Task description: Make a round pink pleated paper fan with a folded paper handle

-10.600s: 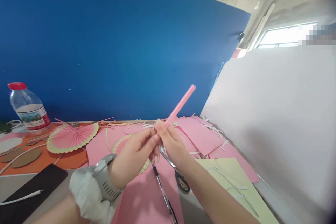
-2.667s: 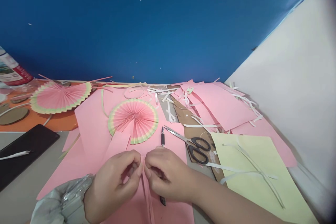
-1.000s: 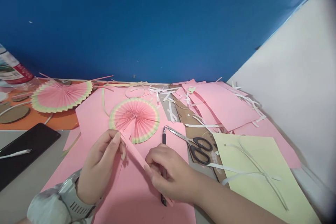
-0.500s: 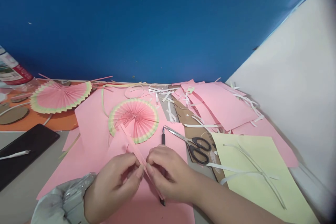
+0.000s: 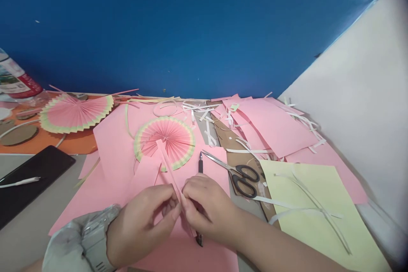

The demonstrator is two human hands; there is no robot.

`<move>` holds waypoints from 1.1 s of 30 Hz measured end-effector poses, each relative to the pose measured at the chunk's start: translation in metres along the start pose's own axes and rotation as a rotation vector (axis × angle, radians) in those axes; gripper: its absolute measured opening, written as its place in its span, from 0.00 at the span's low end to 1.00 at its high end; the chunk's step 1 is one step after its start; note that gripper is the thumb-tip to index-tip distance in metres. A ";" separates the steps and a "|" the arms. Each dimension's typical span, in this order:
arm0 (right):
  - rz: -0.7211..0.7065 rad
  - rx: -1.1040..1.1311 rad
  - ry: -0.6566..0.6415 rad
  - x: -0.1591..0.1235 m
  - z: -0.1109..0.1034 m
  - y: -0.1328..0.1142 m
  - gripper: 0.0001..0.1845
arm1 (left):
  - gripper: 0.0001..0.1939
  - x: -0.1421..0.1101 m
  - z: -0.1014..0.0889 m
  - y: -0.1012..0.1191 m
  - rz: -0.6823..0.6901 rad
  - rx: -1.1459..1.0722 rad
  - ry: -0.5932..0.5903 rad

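A narrow strip of pink paper (image 5: 168, 165) is pinched between the thumb and fingers of both my left hand (image 5: 146, 223) and my right hand (image 5: 210, 204). The hands meet near its middle, and its upper end points away toward a round pleated paper fan (image 5: 183, 138), pink with a pale yellow-green rim. Beneath my right hand lies a black pen (image 5: 200, 165), partly covered. Black-handled scissors (image 5: 244, 178) rest open to the right of the pen. Pink sheets (image 5: 117, 178) spread under the hands and the fan.
A second pleated fan (image 5: 76, 112) stands at the left by cardboard discs (image 5: 21, 135) and a bottle (image 5: 17, 76). Nearer is a black phone-like slab (image 5: 41, 178) with a white cable. White paper strips (image 5: 208, 129) and a pale yellow sheet (image 5: 318, 195) lie on the right.
The strip's upper end has swung a little right and stands steeper. Both hands keep their pinch on it. The whole view has shifted slightly.
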State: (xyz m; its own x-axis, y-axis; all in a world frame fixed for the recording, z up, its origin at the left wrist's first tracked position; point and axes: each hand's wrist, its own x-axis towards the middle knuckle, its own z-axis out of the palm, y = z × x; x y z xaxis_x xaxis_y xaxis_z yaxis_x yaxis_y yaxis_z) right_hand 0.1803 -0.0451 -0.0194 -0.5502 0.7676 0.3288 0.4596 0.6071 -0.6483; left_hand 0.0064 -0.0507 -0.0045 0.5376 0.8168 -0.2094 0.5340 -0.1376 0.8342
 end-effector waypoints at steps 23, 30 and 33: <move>0.037 -0.073 -0.048 -0.001 0.000 0.001 0.11 | 0.15 0.003 0.002 -0.008 -0.042 -0.089 0.065; 0.053 -0.064 -0.064 0.001 0.001 0.000 0.13 | 0.14 0.005 0.001 -0.009 -0.059 -0.105 0.079; 0.059 -0.071 -0.055 0.001 0.000 0.000 0.13 | 0.14 0.005 0.001 -0.007 -0.042 0.019 0.085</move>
State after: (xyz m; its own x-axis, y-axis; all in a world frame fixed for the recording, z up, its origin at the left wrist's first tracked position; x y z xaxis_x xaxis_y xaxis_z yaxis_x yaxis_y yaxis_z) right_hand 0.1796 -0.0445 -0.0191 -0.5571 0.7914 0.2517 0.5396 0.5753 -0.6147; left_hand 0.0060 -0.0462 -0.0123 0.4576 0.8666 -0.1992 0.5674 -0.1121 0.8157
